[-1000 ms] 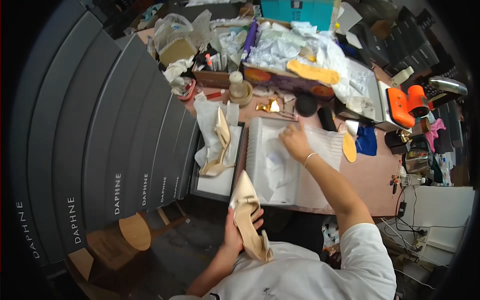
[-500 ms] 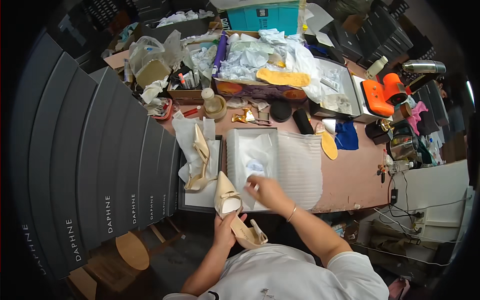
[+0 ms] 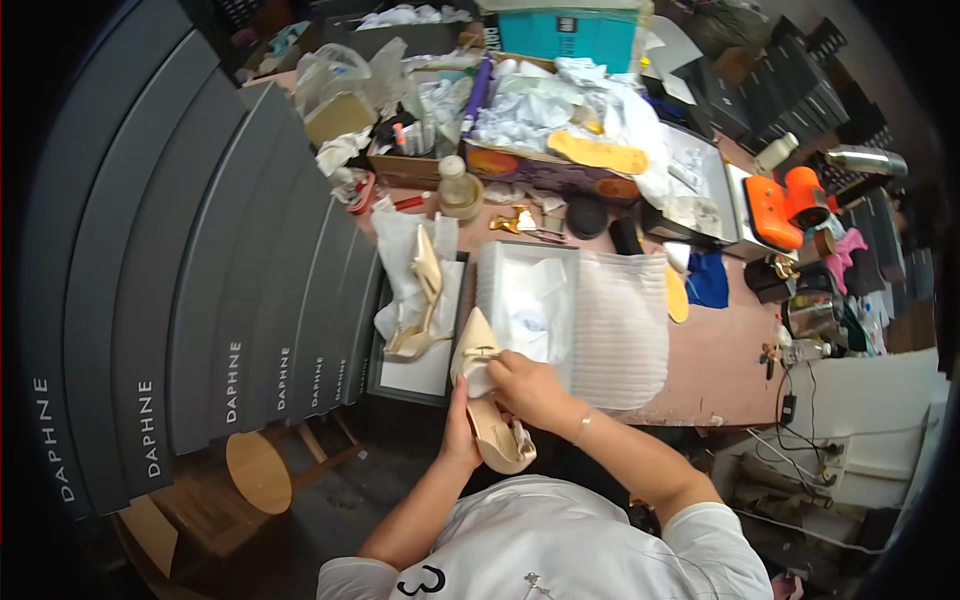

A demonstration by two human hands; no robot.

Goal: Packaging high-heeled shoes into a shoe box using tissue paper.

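Our right hand (image 3: 530,388) has come back from the open shoebox (image 3: 530,300) and now pinches white stuffing at the beige pump (image 3: 485,400), which our left hand (image 3: 462,432) grips just below that box.

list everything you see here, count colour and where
pointed high-heel shoe: 1, beige, held in both hands at desk front
second high-heel shoe: 1, beige, on white paper in box lid, left
open shoe box: 1, white, desk centre
ribbed foam sheet: 1, white, right of box
insole: 1, yellow, on rear clutter
tall flat boxes: several, dark grey, far left
round stool: 1, wooden, below the tall boxes
left hand: 1, under shoe
right hand: 1, on shoe top
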